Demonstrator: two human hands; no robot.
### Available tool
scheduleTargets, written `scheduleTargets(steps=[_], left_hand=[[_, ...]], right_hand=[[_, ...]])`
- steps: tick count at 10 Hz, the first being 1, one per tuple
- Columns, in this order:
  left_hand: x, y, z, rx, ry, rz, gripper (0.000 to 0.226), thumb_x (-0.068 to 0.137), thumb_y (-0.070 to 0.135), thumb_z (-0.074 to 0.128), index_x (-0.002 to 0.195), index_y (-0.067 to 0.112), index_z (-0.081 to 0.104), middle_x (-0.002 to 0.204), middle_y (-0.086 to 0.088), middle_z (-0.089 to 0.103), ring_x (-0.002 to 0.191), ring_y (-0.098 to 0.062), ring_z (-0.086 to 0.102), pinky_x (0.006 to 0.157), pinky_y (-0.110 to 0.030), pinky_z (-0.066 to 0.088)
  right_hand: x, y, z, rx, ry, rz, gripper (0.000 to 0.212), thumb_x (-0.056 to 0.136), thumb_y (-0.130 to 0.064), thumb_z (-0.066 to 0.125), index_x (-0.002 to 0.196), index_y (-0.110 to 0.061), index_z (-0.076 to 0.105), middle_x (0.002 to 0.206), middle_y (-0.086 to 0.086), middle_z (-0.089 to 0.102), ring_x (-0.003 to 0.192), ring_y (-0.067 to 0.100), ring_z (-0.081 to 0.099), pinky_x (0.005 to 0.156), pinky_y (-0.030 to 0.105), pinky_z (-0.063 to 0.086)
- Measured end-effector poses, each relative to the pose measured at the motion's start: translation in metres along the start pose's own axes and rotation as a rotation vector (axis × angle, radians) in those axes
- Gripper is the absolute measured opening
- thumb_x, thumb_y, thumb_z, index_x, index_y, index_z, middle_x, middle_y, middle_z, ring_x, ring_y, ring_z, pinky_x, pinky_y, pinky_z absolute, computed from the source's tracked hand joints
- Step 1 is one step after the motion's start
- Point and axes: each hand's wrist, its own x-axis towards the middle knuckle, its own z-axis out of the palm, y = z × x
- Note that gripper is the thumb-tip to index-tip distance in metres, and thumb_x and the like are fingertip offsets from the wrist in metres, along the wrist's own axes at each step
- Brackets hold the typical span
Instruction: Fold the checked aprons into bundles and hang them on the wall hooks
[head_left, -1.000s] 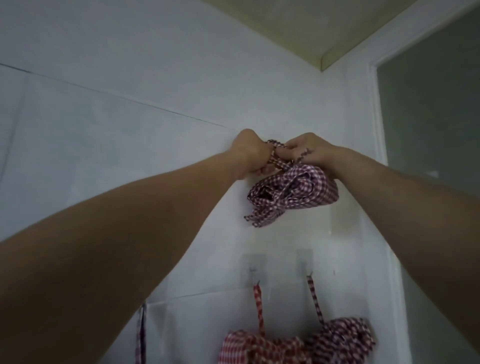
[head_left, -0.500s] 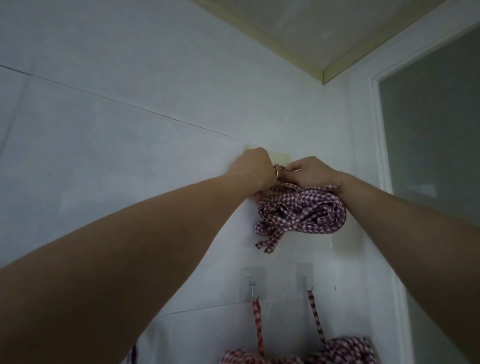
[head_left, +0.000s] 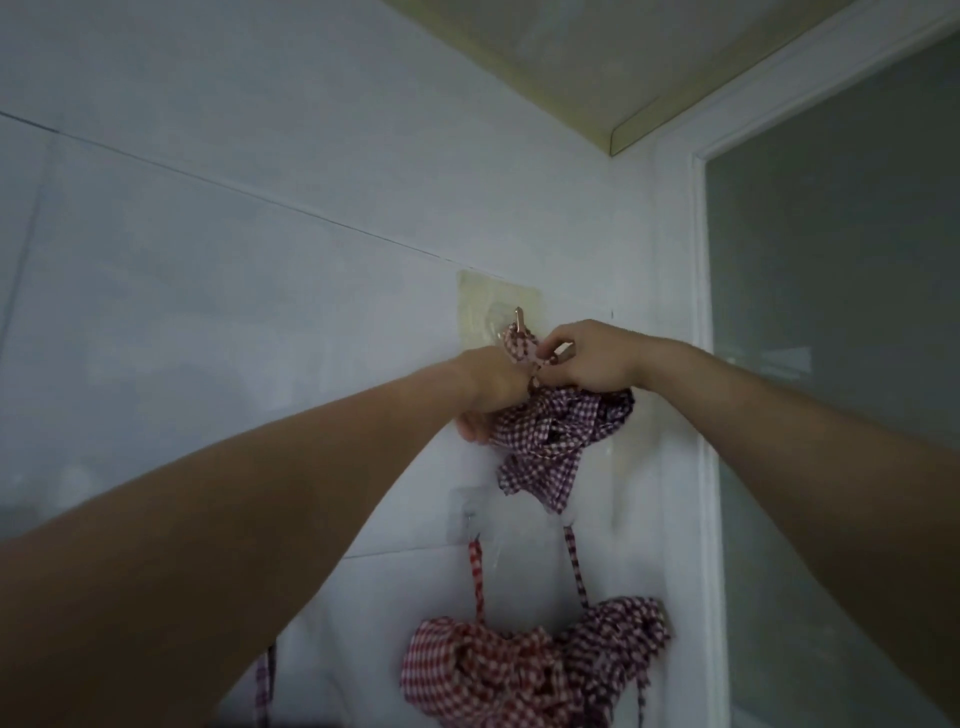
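Both hands, left (head_left: 491, 382) and right (head_left: 592, 358), are crowding the upper hook (head_left: 518, 319), with the checked bundle (head_left: 561, 431) hanging just beneath and blocking the way up from below. Two hung bundles (head_left: 524, 670) are filling the wall lower down. The door frame (head_left: 698, 364) is closing off the right; bare wall (head_left: 234, 286) is lying open to the left.

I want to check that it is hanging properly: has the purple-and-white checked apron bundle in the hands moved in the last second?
Yes, downward. The purple-and-white checked apron bundle has sunk: its loose tail, earlier well above the clear adhesive lower wall hook, now hangs level with it.
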Motion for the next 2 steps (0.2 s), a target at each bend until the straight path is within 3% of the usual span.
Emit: scheduleTargets(steps=[1, 2], left_hand=[[-0.005, -0.010, 0.001, 0.008, 0.073, -0.015, 0.041, 0.098, 0.040, 0.051, 0.098, 0.000, 0.060, 0.094, -0.018, 0.070, 0.078, -0.029, 0.072, 0.051, -0.030, 0.057], [-0.013, -0.019, 0.001, 0.006, 0.219, 0.034, 0.038, 0.092, 0.041, 0.059, 0.087, 0.003, 0.058, 0.083, -0.013, 0.063, 0.067, -0.022, 0.061, 0.045, -0.024, 0.044]], right_hand=[[-0.018, 0.003, 0.013, -0.004, -0.034, 0.098, 0.072, 0.091, -0.041, 0.069, 0.149, -0.016, 0.035, 0.148, 0.010, 0.046, 0.130, 0.028, 0.050, 0.106, 0.035, 0.042], [-0.032, 0.008, 0.024, 0.131, 0.214, 0.089, 0.077, 0.092, -0.034, 0.070, 0.152, -0.014, 0.026, 0.148, 0.015, 0.042, 0.131, 0.030, 0.048, 0.096, 0.027, 0.039]])
